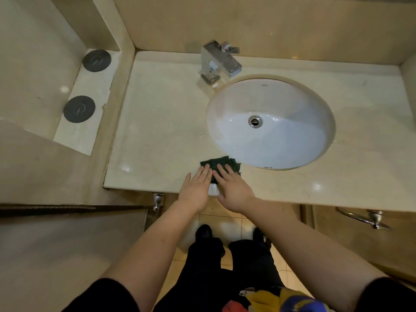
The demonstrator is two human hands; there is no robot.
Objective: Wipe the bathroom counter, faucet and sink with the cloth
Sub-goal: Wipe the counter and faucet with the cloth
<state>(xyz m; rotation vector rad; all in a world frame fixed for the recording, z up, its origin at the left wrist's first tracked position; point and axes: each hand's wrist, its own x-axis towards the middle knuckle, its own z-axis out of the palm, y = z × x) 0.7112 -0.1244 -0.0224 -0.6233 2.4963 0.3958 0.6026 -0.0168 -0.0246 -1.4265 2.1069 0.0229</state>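
Note:
A dark green cloth lies folded on the cream counter, at its front edge just left of the sink. My left hand rests flat with its fingertips on the cloth's near left part. My right hand lies flat on the cloth's right part, fingers spread. A white patch of the cloth shows between the two palms. The white oval sink with a metal drain is set in the counter to the right. A square chrome faucet stands behind the sink's left rim.
A lower ledge on the left carries two dark round discs. Beige walls close off the counter at the back and both sides. A chrome towel ring hangs below the counter front at right. My legs and shoes stand on the tiled floor.

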